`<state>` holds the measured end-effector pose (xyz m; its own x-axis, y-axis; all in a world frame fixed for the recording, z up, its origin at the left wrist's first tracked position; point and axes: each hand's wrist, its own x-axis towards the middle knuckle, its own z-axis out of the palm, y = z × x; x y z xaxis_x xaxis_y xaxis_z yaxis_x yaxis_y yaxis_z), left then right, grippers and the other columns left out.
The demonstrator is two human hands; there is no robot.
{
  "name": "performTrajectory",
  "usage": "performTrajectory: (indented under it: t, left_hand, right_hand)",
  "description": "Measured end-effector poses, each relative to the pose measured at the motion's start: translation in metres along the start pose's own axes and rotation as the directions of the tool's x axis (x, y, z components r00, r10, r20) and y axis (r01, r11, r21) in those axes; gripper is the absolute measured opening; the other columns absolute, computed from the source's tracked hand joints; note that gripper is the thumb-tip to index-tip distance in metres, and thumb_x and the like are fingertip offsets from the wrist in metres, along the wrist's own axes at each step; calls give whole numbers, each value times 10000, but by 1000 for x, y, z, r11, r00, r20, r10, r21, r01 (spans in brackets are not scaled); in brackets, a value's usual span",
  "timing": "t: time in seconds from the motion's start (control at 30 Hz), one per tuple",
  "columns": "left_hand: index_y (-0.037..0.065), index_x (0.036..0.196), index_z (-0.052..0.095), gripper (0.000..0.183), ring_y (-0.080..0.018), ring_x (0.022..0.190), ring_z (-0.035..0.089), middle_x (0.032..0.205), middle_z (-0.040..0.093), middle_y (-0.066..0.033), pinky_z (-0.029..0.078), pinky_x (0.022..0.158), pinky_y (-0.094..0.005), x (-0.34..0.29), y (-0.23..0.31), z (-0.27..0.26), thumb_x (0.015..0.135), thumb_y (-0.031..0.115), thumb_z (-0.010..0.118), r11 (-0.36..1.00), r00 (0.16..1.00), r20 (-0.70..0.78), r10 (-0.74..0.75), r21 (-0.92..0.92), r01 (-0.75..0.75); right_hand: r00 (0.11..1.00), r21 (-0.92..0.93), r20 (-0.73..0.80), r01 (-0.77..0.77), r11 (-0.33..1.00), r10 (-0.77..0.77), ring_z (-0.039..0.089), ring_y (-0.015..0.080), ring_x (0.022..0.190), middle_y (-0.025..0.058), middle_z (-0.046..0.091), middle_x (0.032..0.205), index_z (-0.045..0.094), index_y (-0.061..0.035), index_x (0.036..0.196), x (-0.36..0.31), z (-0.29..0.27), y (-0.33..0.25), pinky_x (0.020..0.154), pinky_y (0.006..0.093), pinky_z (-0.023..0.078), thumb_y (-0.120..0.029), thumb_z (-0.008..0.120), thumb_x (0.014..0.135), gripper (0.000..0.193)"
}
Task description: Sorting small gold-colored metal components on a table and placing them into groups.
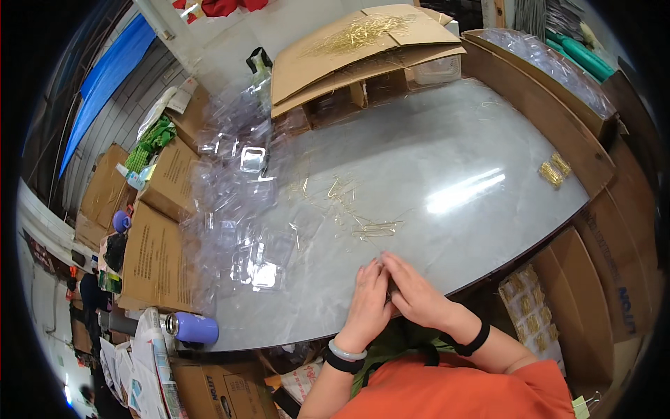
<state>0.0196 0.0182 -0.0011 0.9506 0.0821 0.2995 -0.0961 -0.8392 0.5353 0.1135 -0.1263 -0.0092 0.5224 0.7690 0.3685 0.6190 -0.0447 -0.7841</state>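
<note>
Grip: left hand (368,304) and right hand (419,297) together, fingertips meeting, at the near edge of the tabletop (433,164). Palms closed toward each other; cannot tell what, if anything, is between them. Anything small there could drop over the edge if the palms part carelessly.

Just beyond the fingertips: loose gold-coloured pins (378,230), thin, tangled; a sweeping hand could scatter them.

Farther left: heaped clear plastic boxes (265,274), probably light; a nudge might slide some onto the pins.

Far right: bundled pins (551,174), near the edge, could be knocked off.
</note>
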Motion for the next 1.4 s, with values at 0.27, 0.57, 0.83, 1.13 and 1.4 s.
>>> performTrajectory:
  t: [0.27, 0.57, 0.83, 1.13, 1.4]
  left_hand:
    - [-40, 1381, 507, 597, -418, 1331, 471, 1352, 525, -228, 343, 1162, -545, -14, 2, 7, 868, 146, 748, 999, 993, -115, -11, 40, 16]
    - [-32, 1429, 479, 639, -390, 1353, 478, 1397, 539, -213, 331, 1166, -562, -14, 4, 4, 877, 155, 743, 991, 995, -102, 1, 130, 12]
    - [-36, 1564, 260, 892, -441, 1324, 483, 1459, 469, -265, 380, 1141, -519, -16, 0, 2, 816, 23, 743, 990, 986, -119, -115, -91, 104]
    - [-7, 1622, 49, 1034, -395, 1371, 489, 1577, 333, -276, 422, 1129, -452, -18, -8, -3, 835, 10, 720, 966, 992, -101, -79, -253, 51]
    - [4, 1621, 111, 919, -432, 1426, 403, 1571, 342, -279, 360, 1174, -479, -20, -13, -4, 844, -87, 594, 972, 995, -81, -64, -229, 44]
  right_hand:
    - [984, -162, 173, 57, 985, -28, 409, 432, 1406, 228, 517, 1431, 432, -7, 1478, -2, -46, -1, 1160, 496, 355, -75, 722, 817, 725]
    - [998, -206, -60, 6, 979, -18, 538, 421, 1258, 245, 545, 1381, 523, 8, 1374, -1, -25, 11, 1103, 476, 422, -6, 655, 886, 506]
    - [1000, 171, -6, 16, 985, -16, 350, 413, 1470, 261, 415, 1538, 395, 31, 1498, 4, 6, -1, 1214, 464, 313, -6, 500, 960, 549]
    - [955, -273, 240, 236, 933, -172, 494, 400, 1329, 183, 565, 1366, 578, -49, 1327, 19, -15, 13, 1161, 515, 366, -190, 747, 851, 525]
    - [976, -288, 197, 144, 947, -89, 540, 382, 1265, 164, 581, 1330, 595, -12, 1285, 17, -17, -13, 1127, 449, 422, -189, 702, 896, 441]
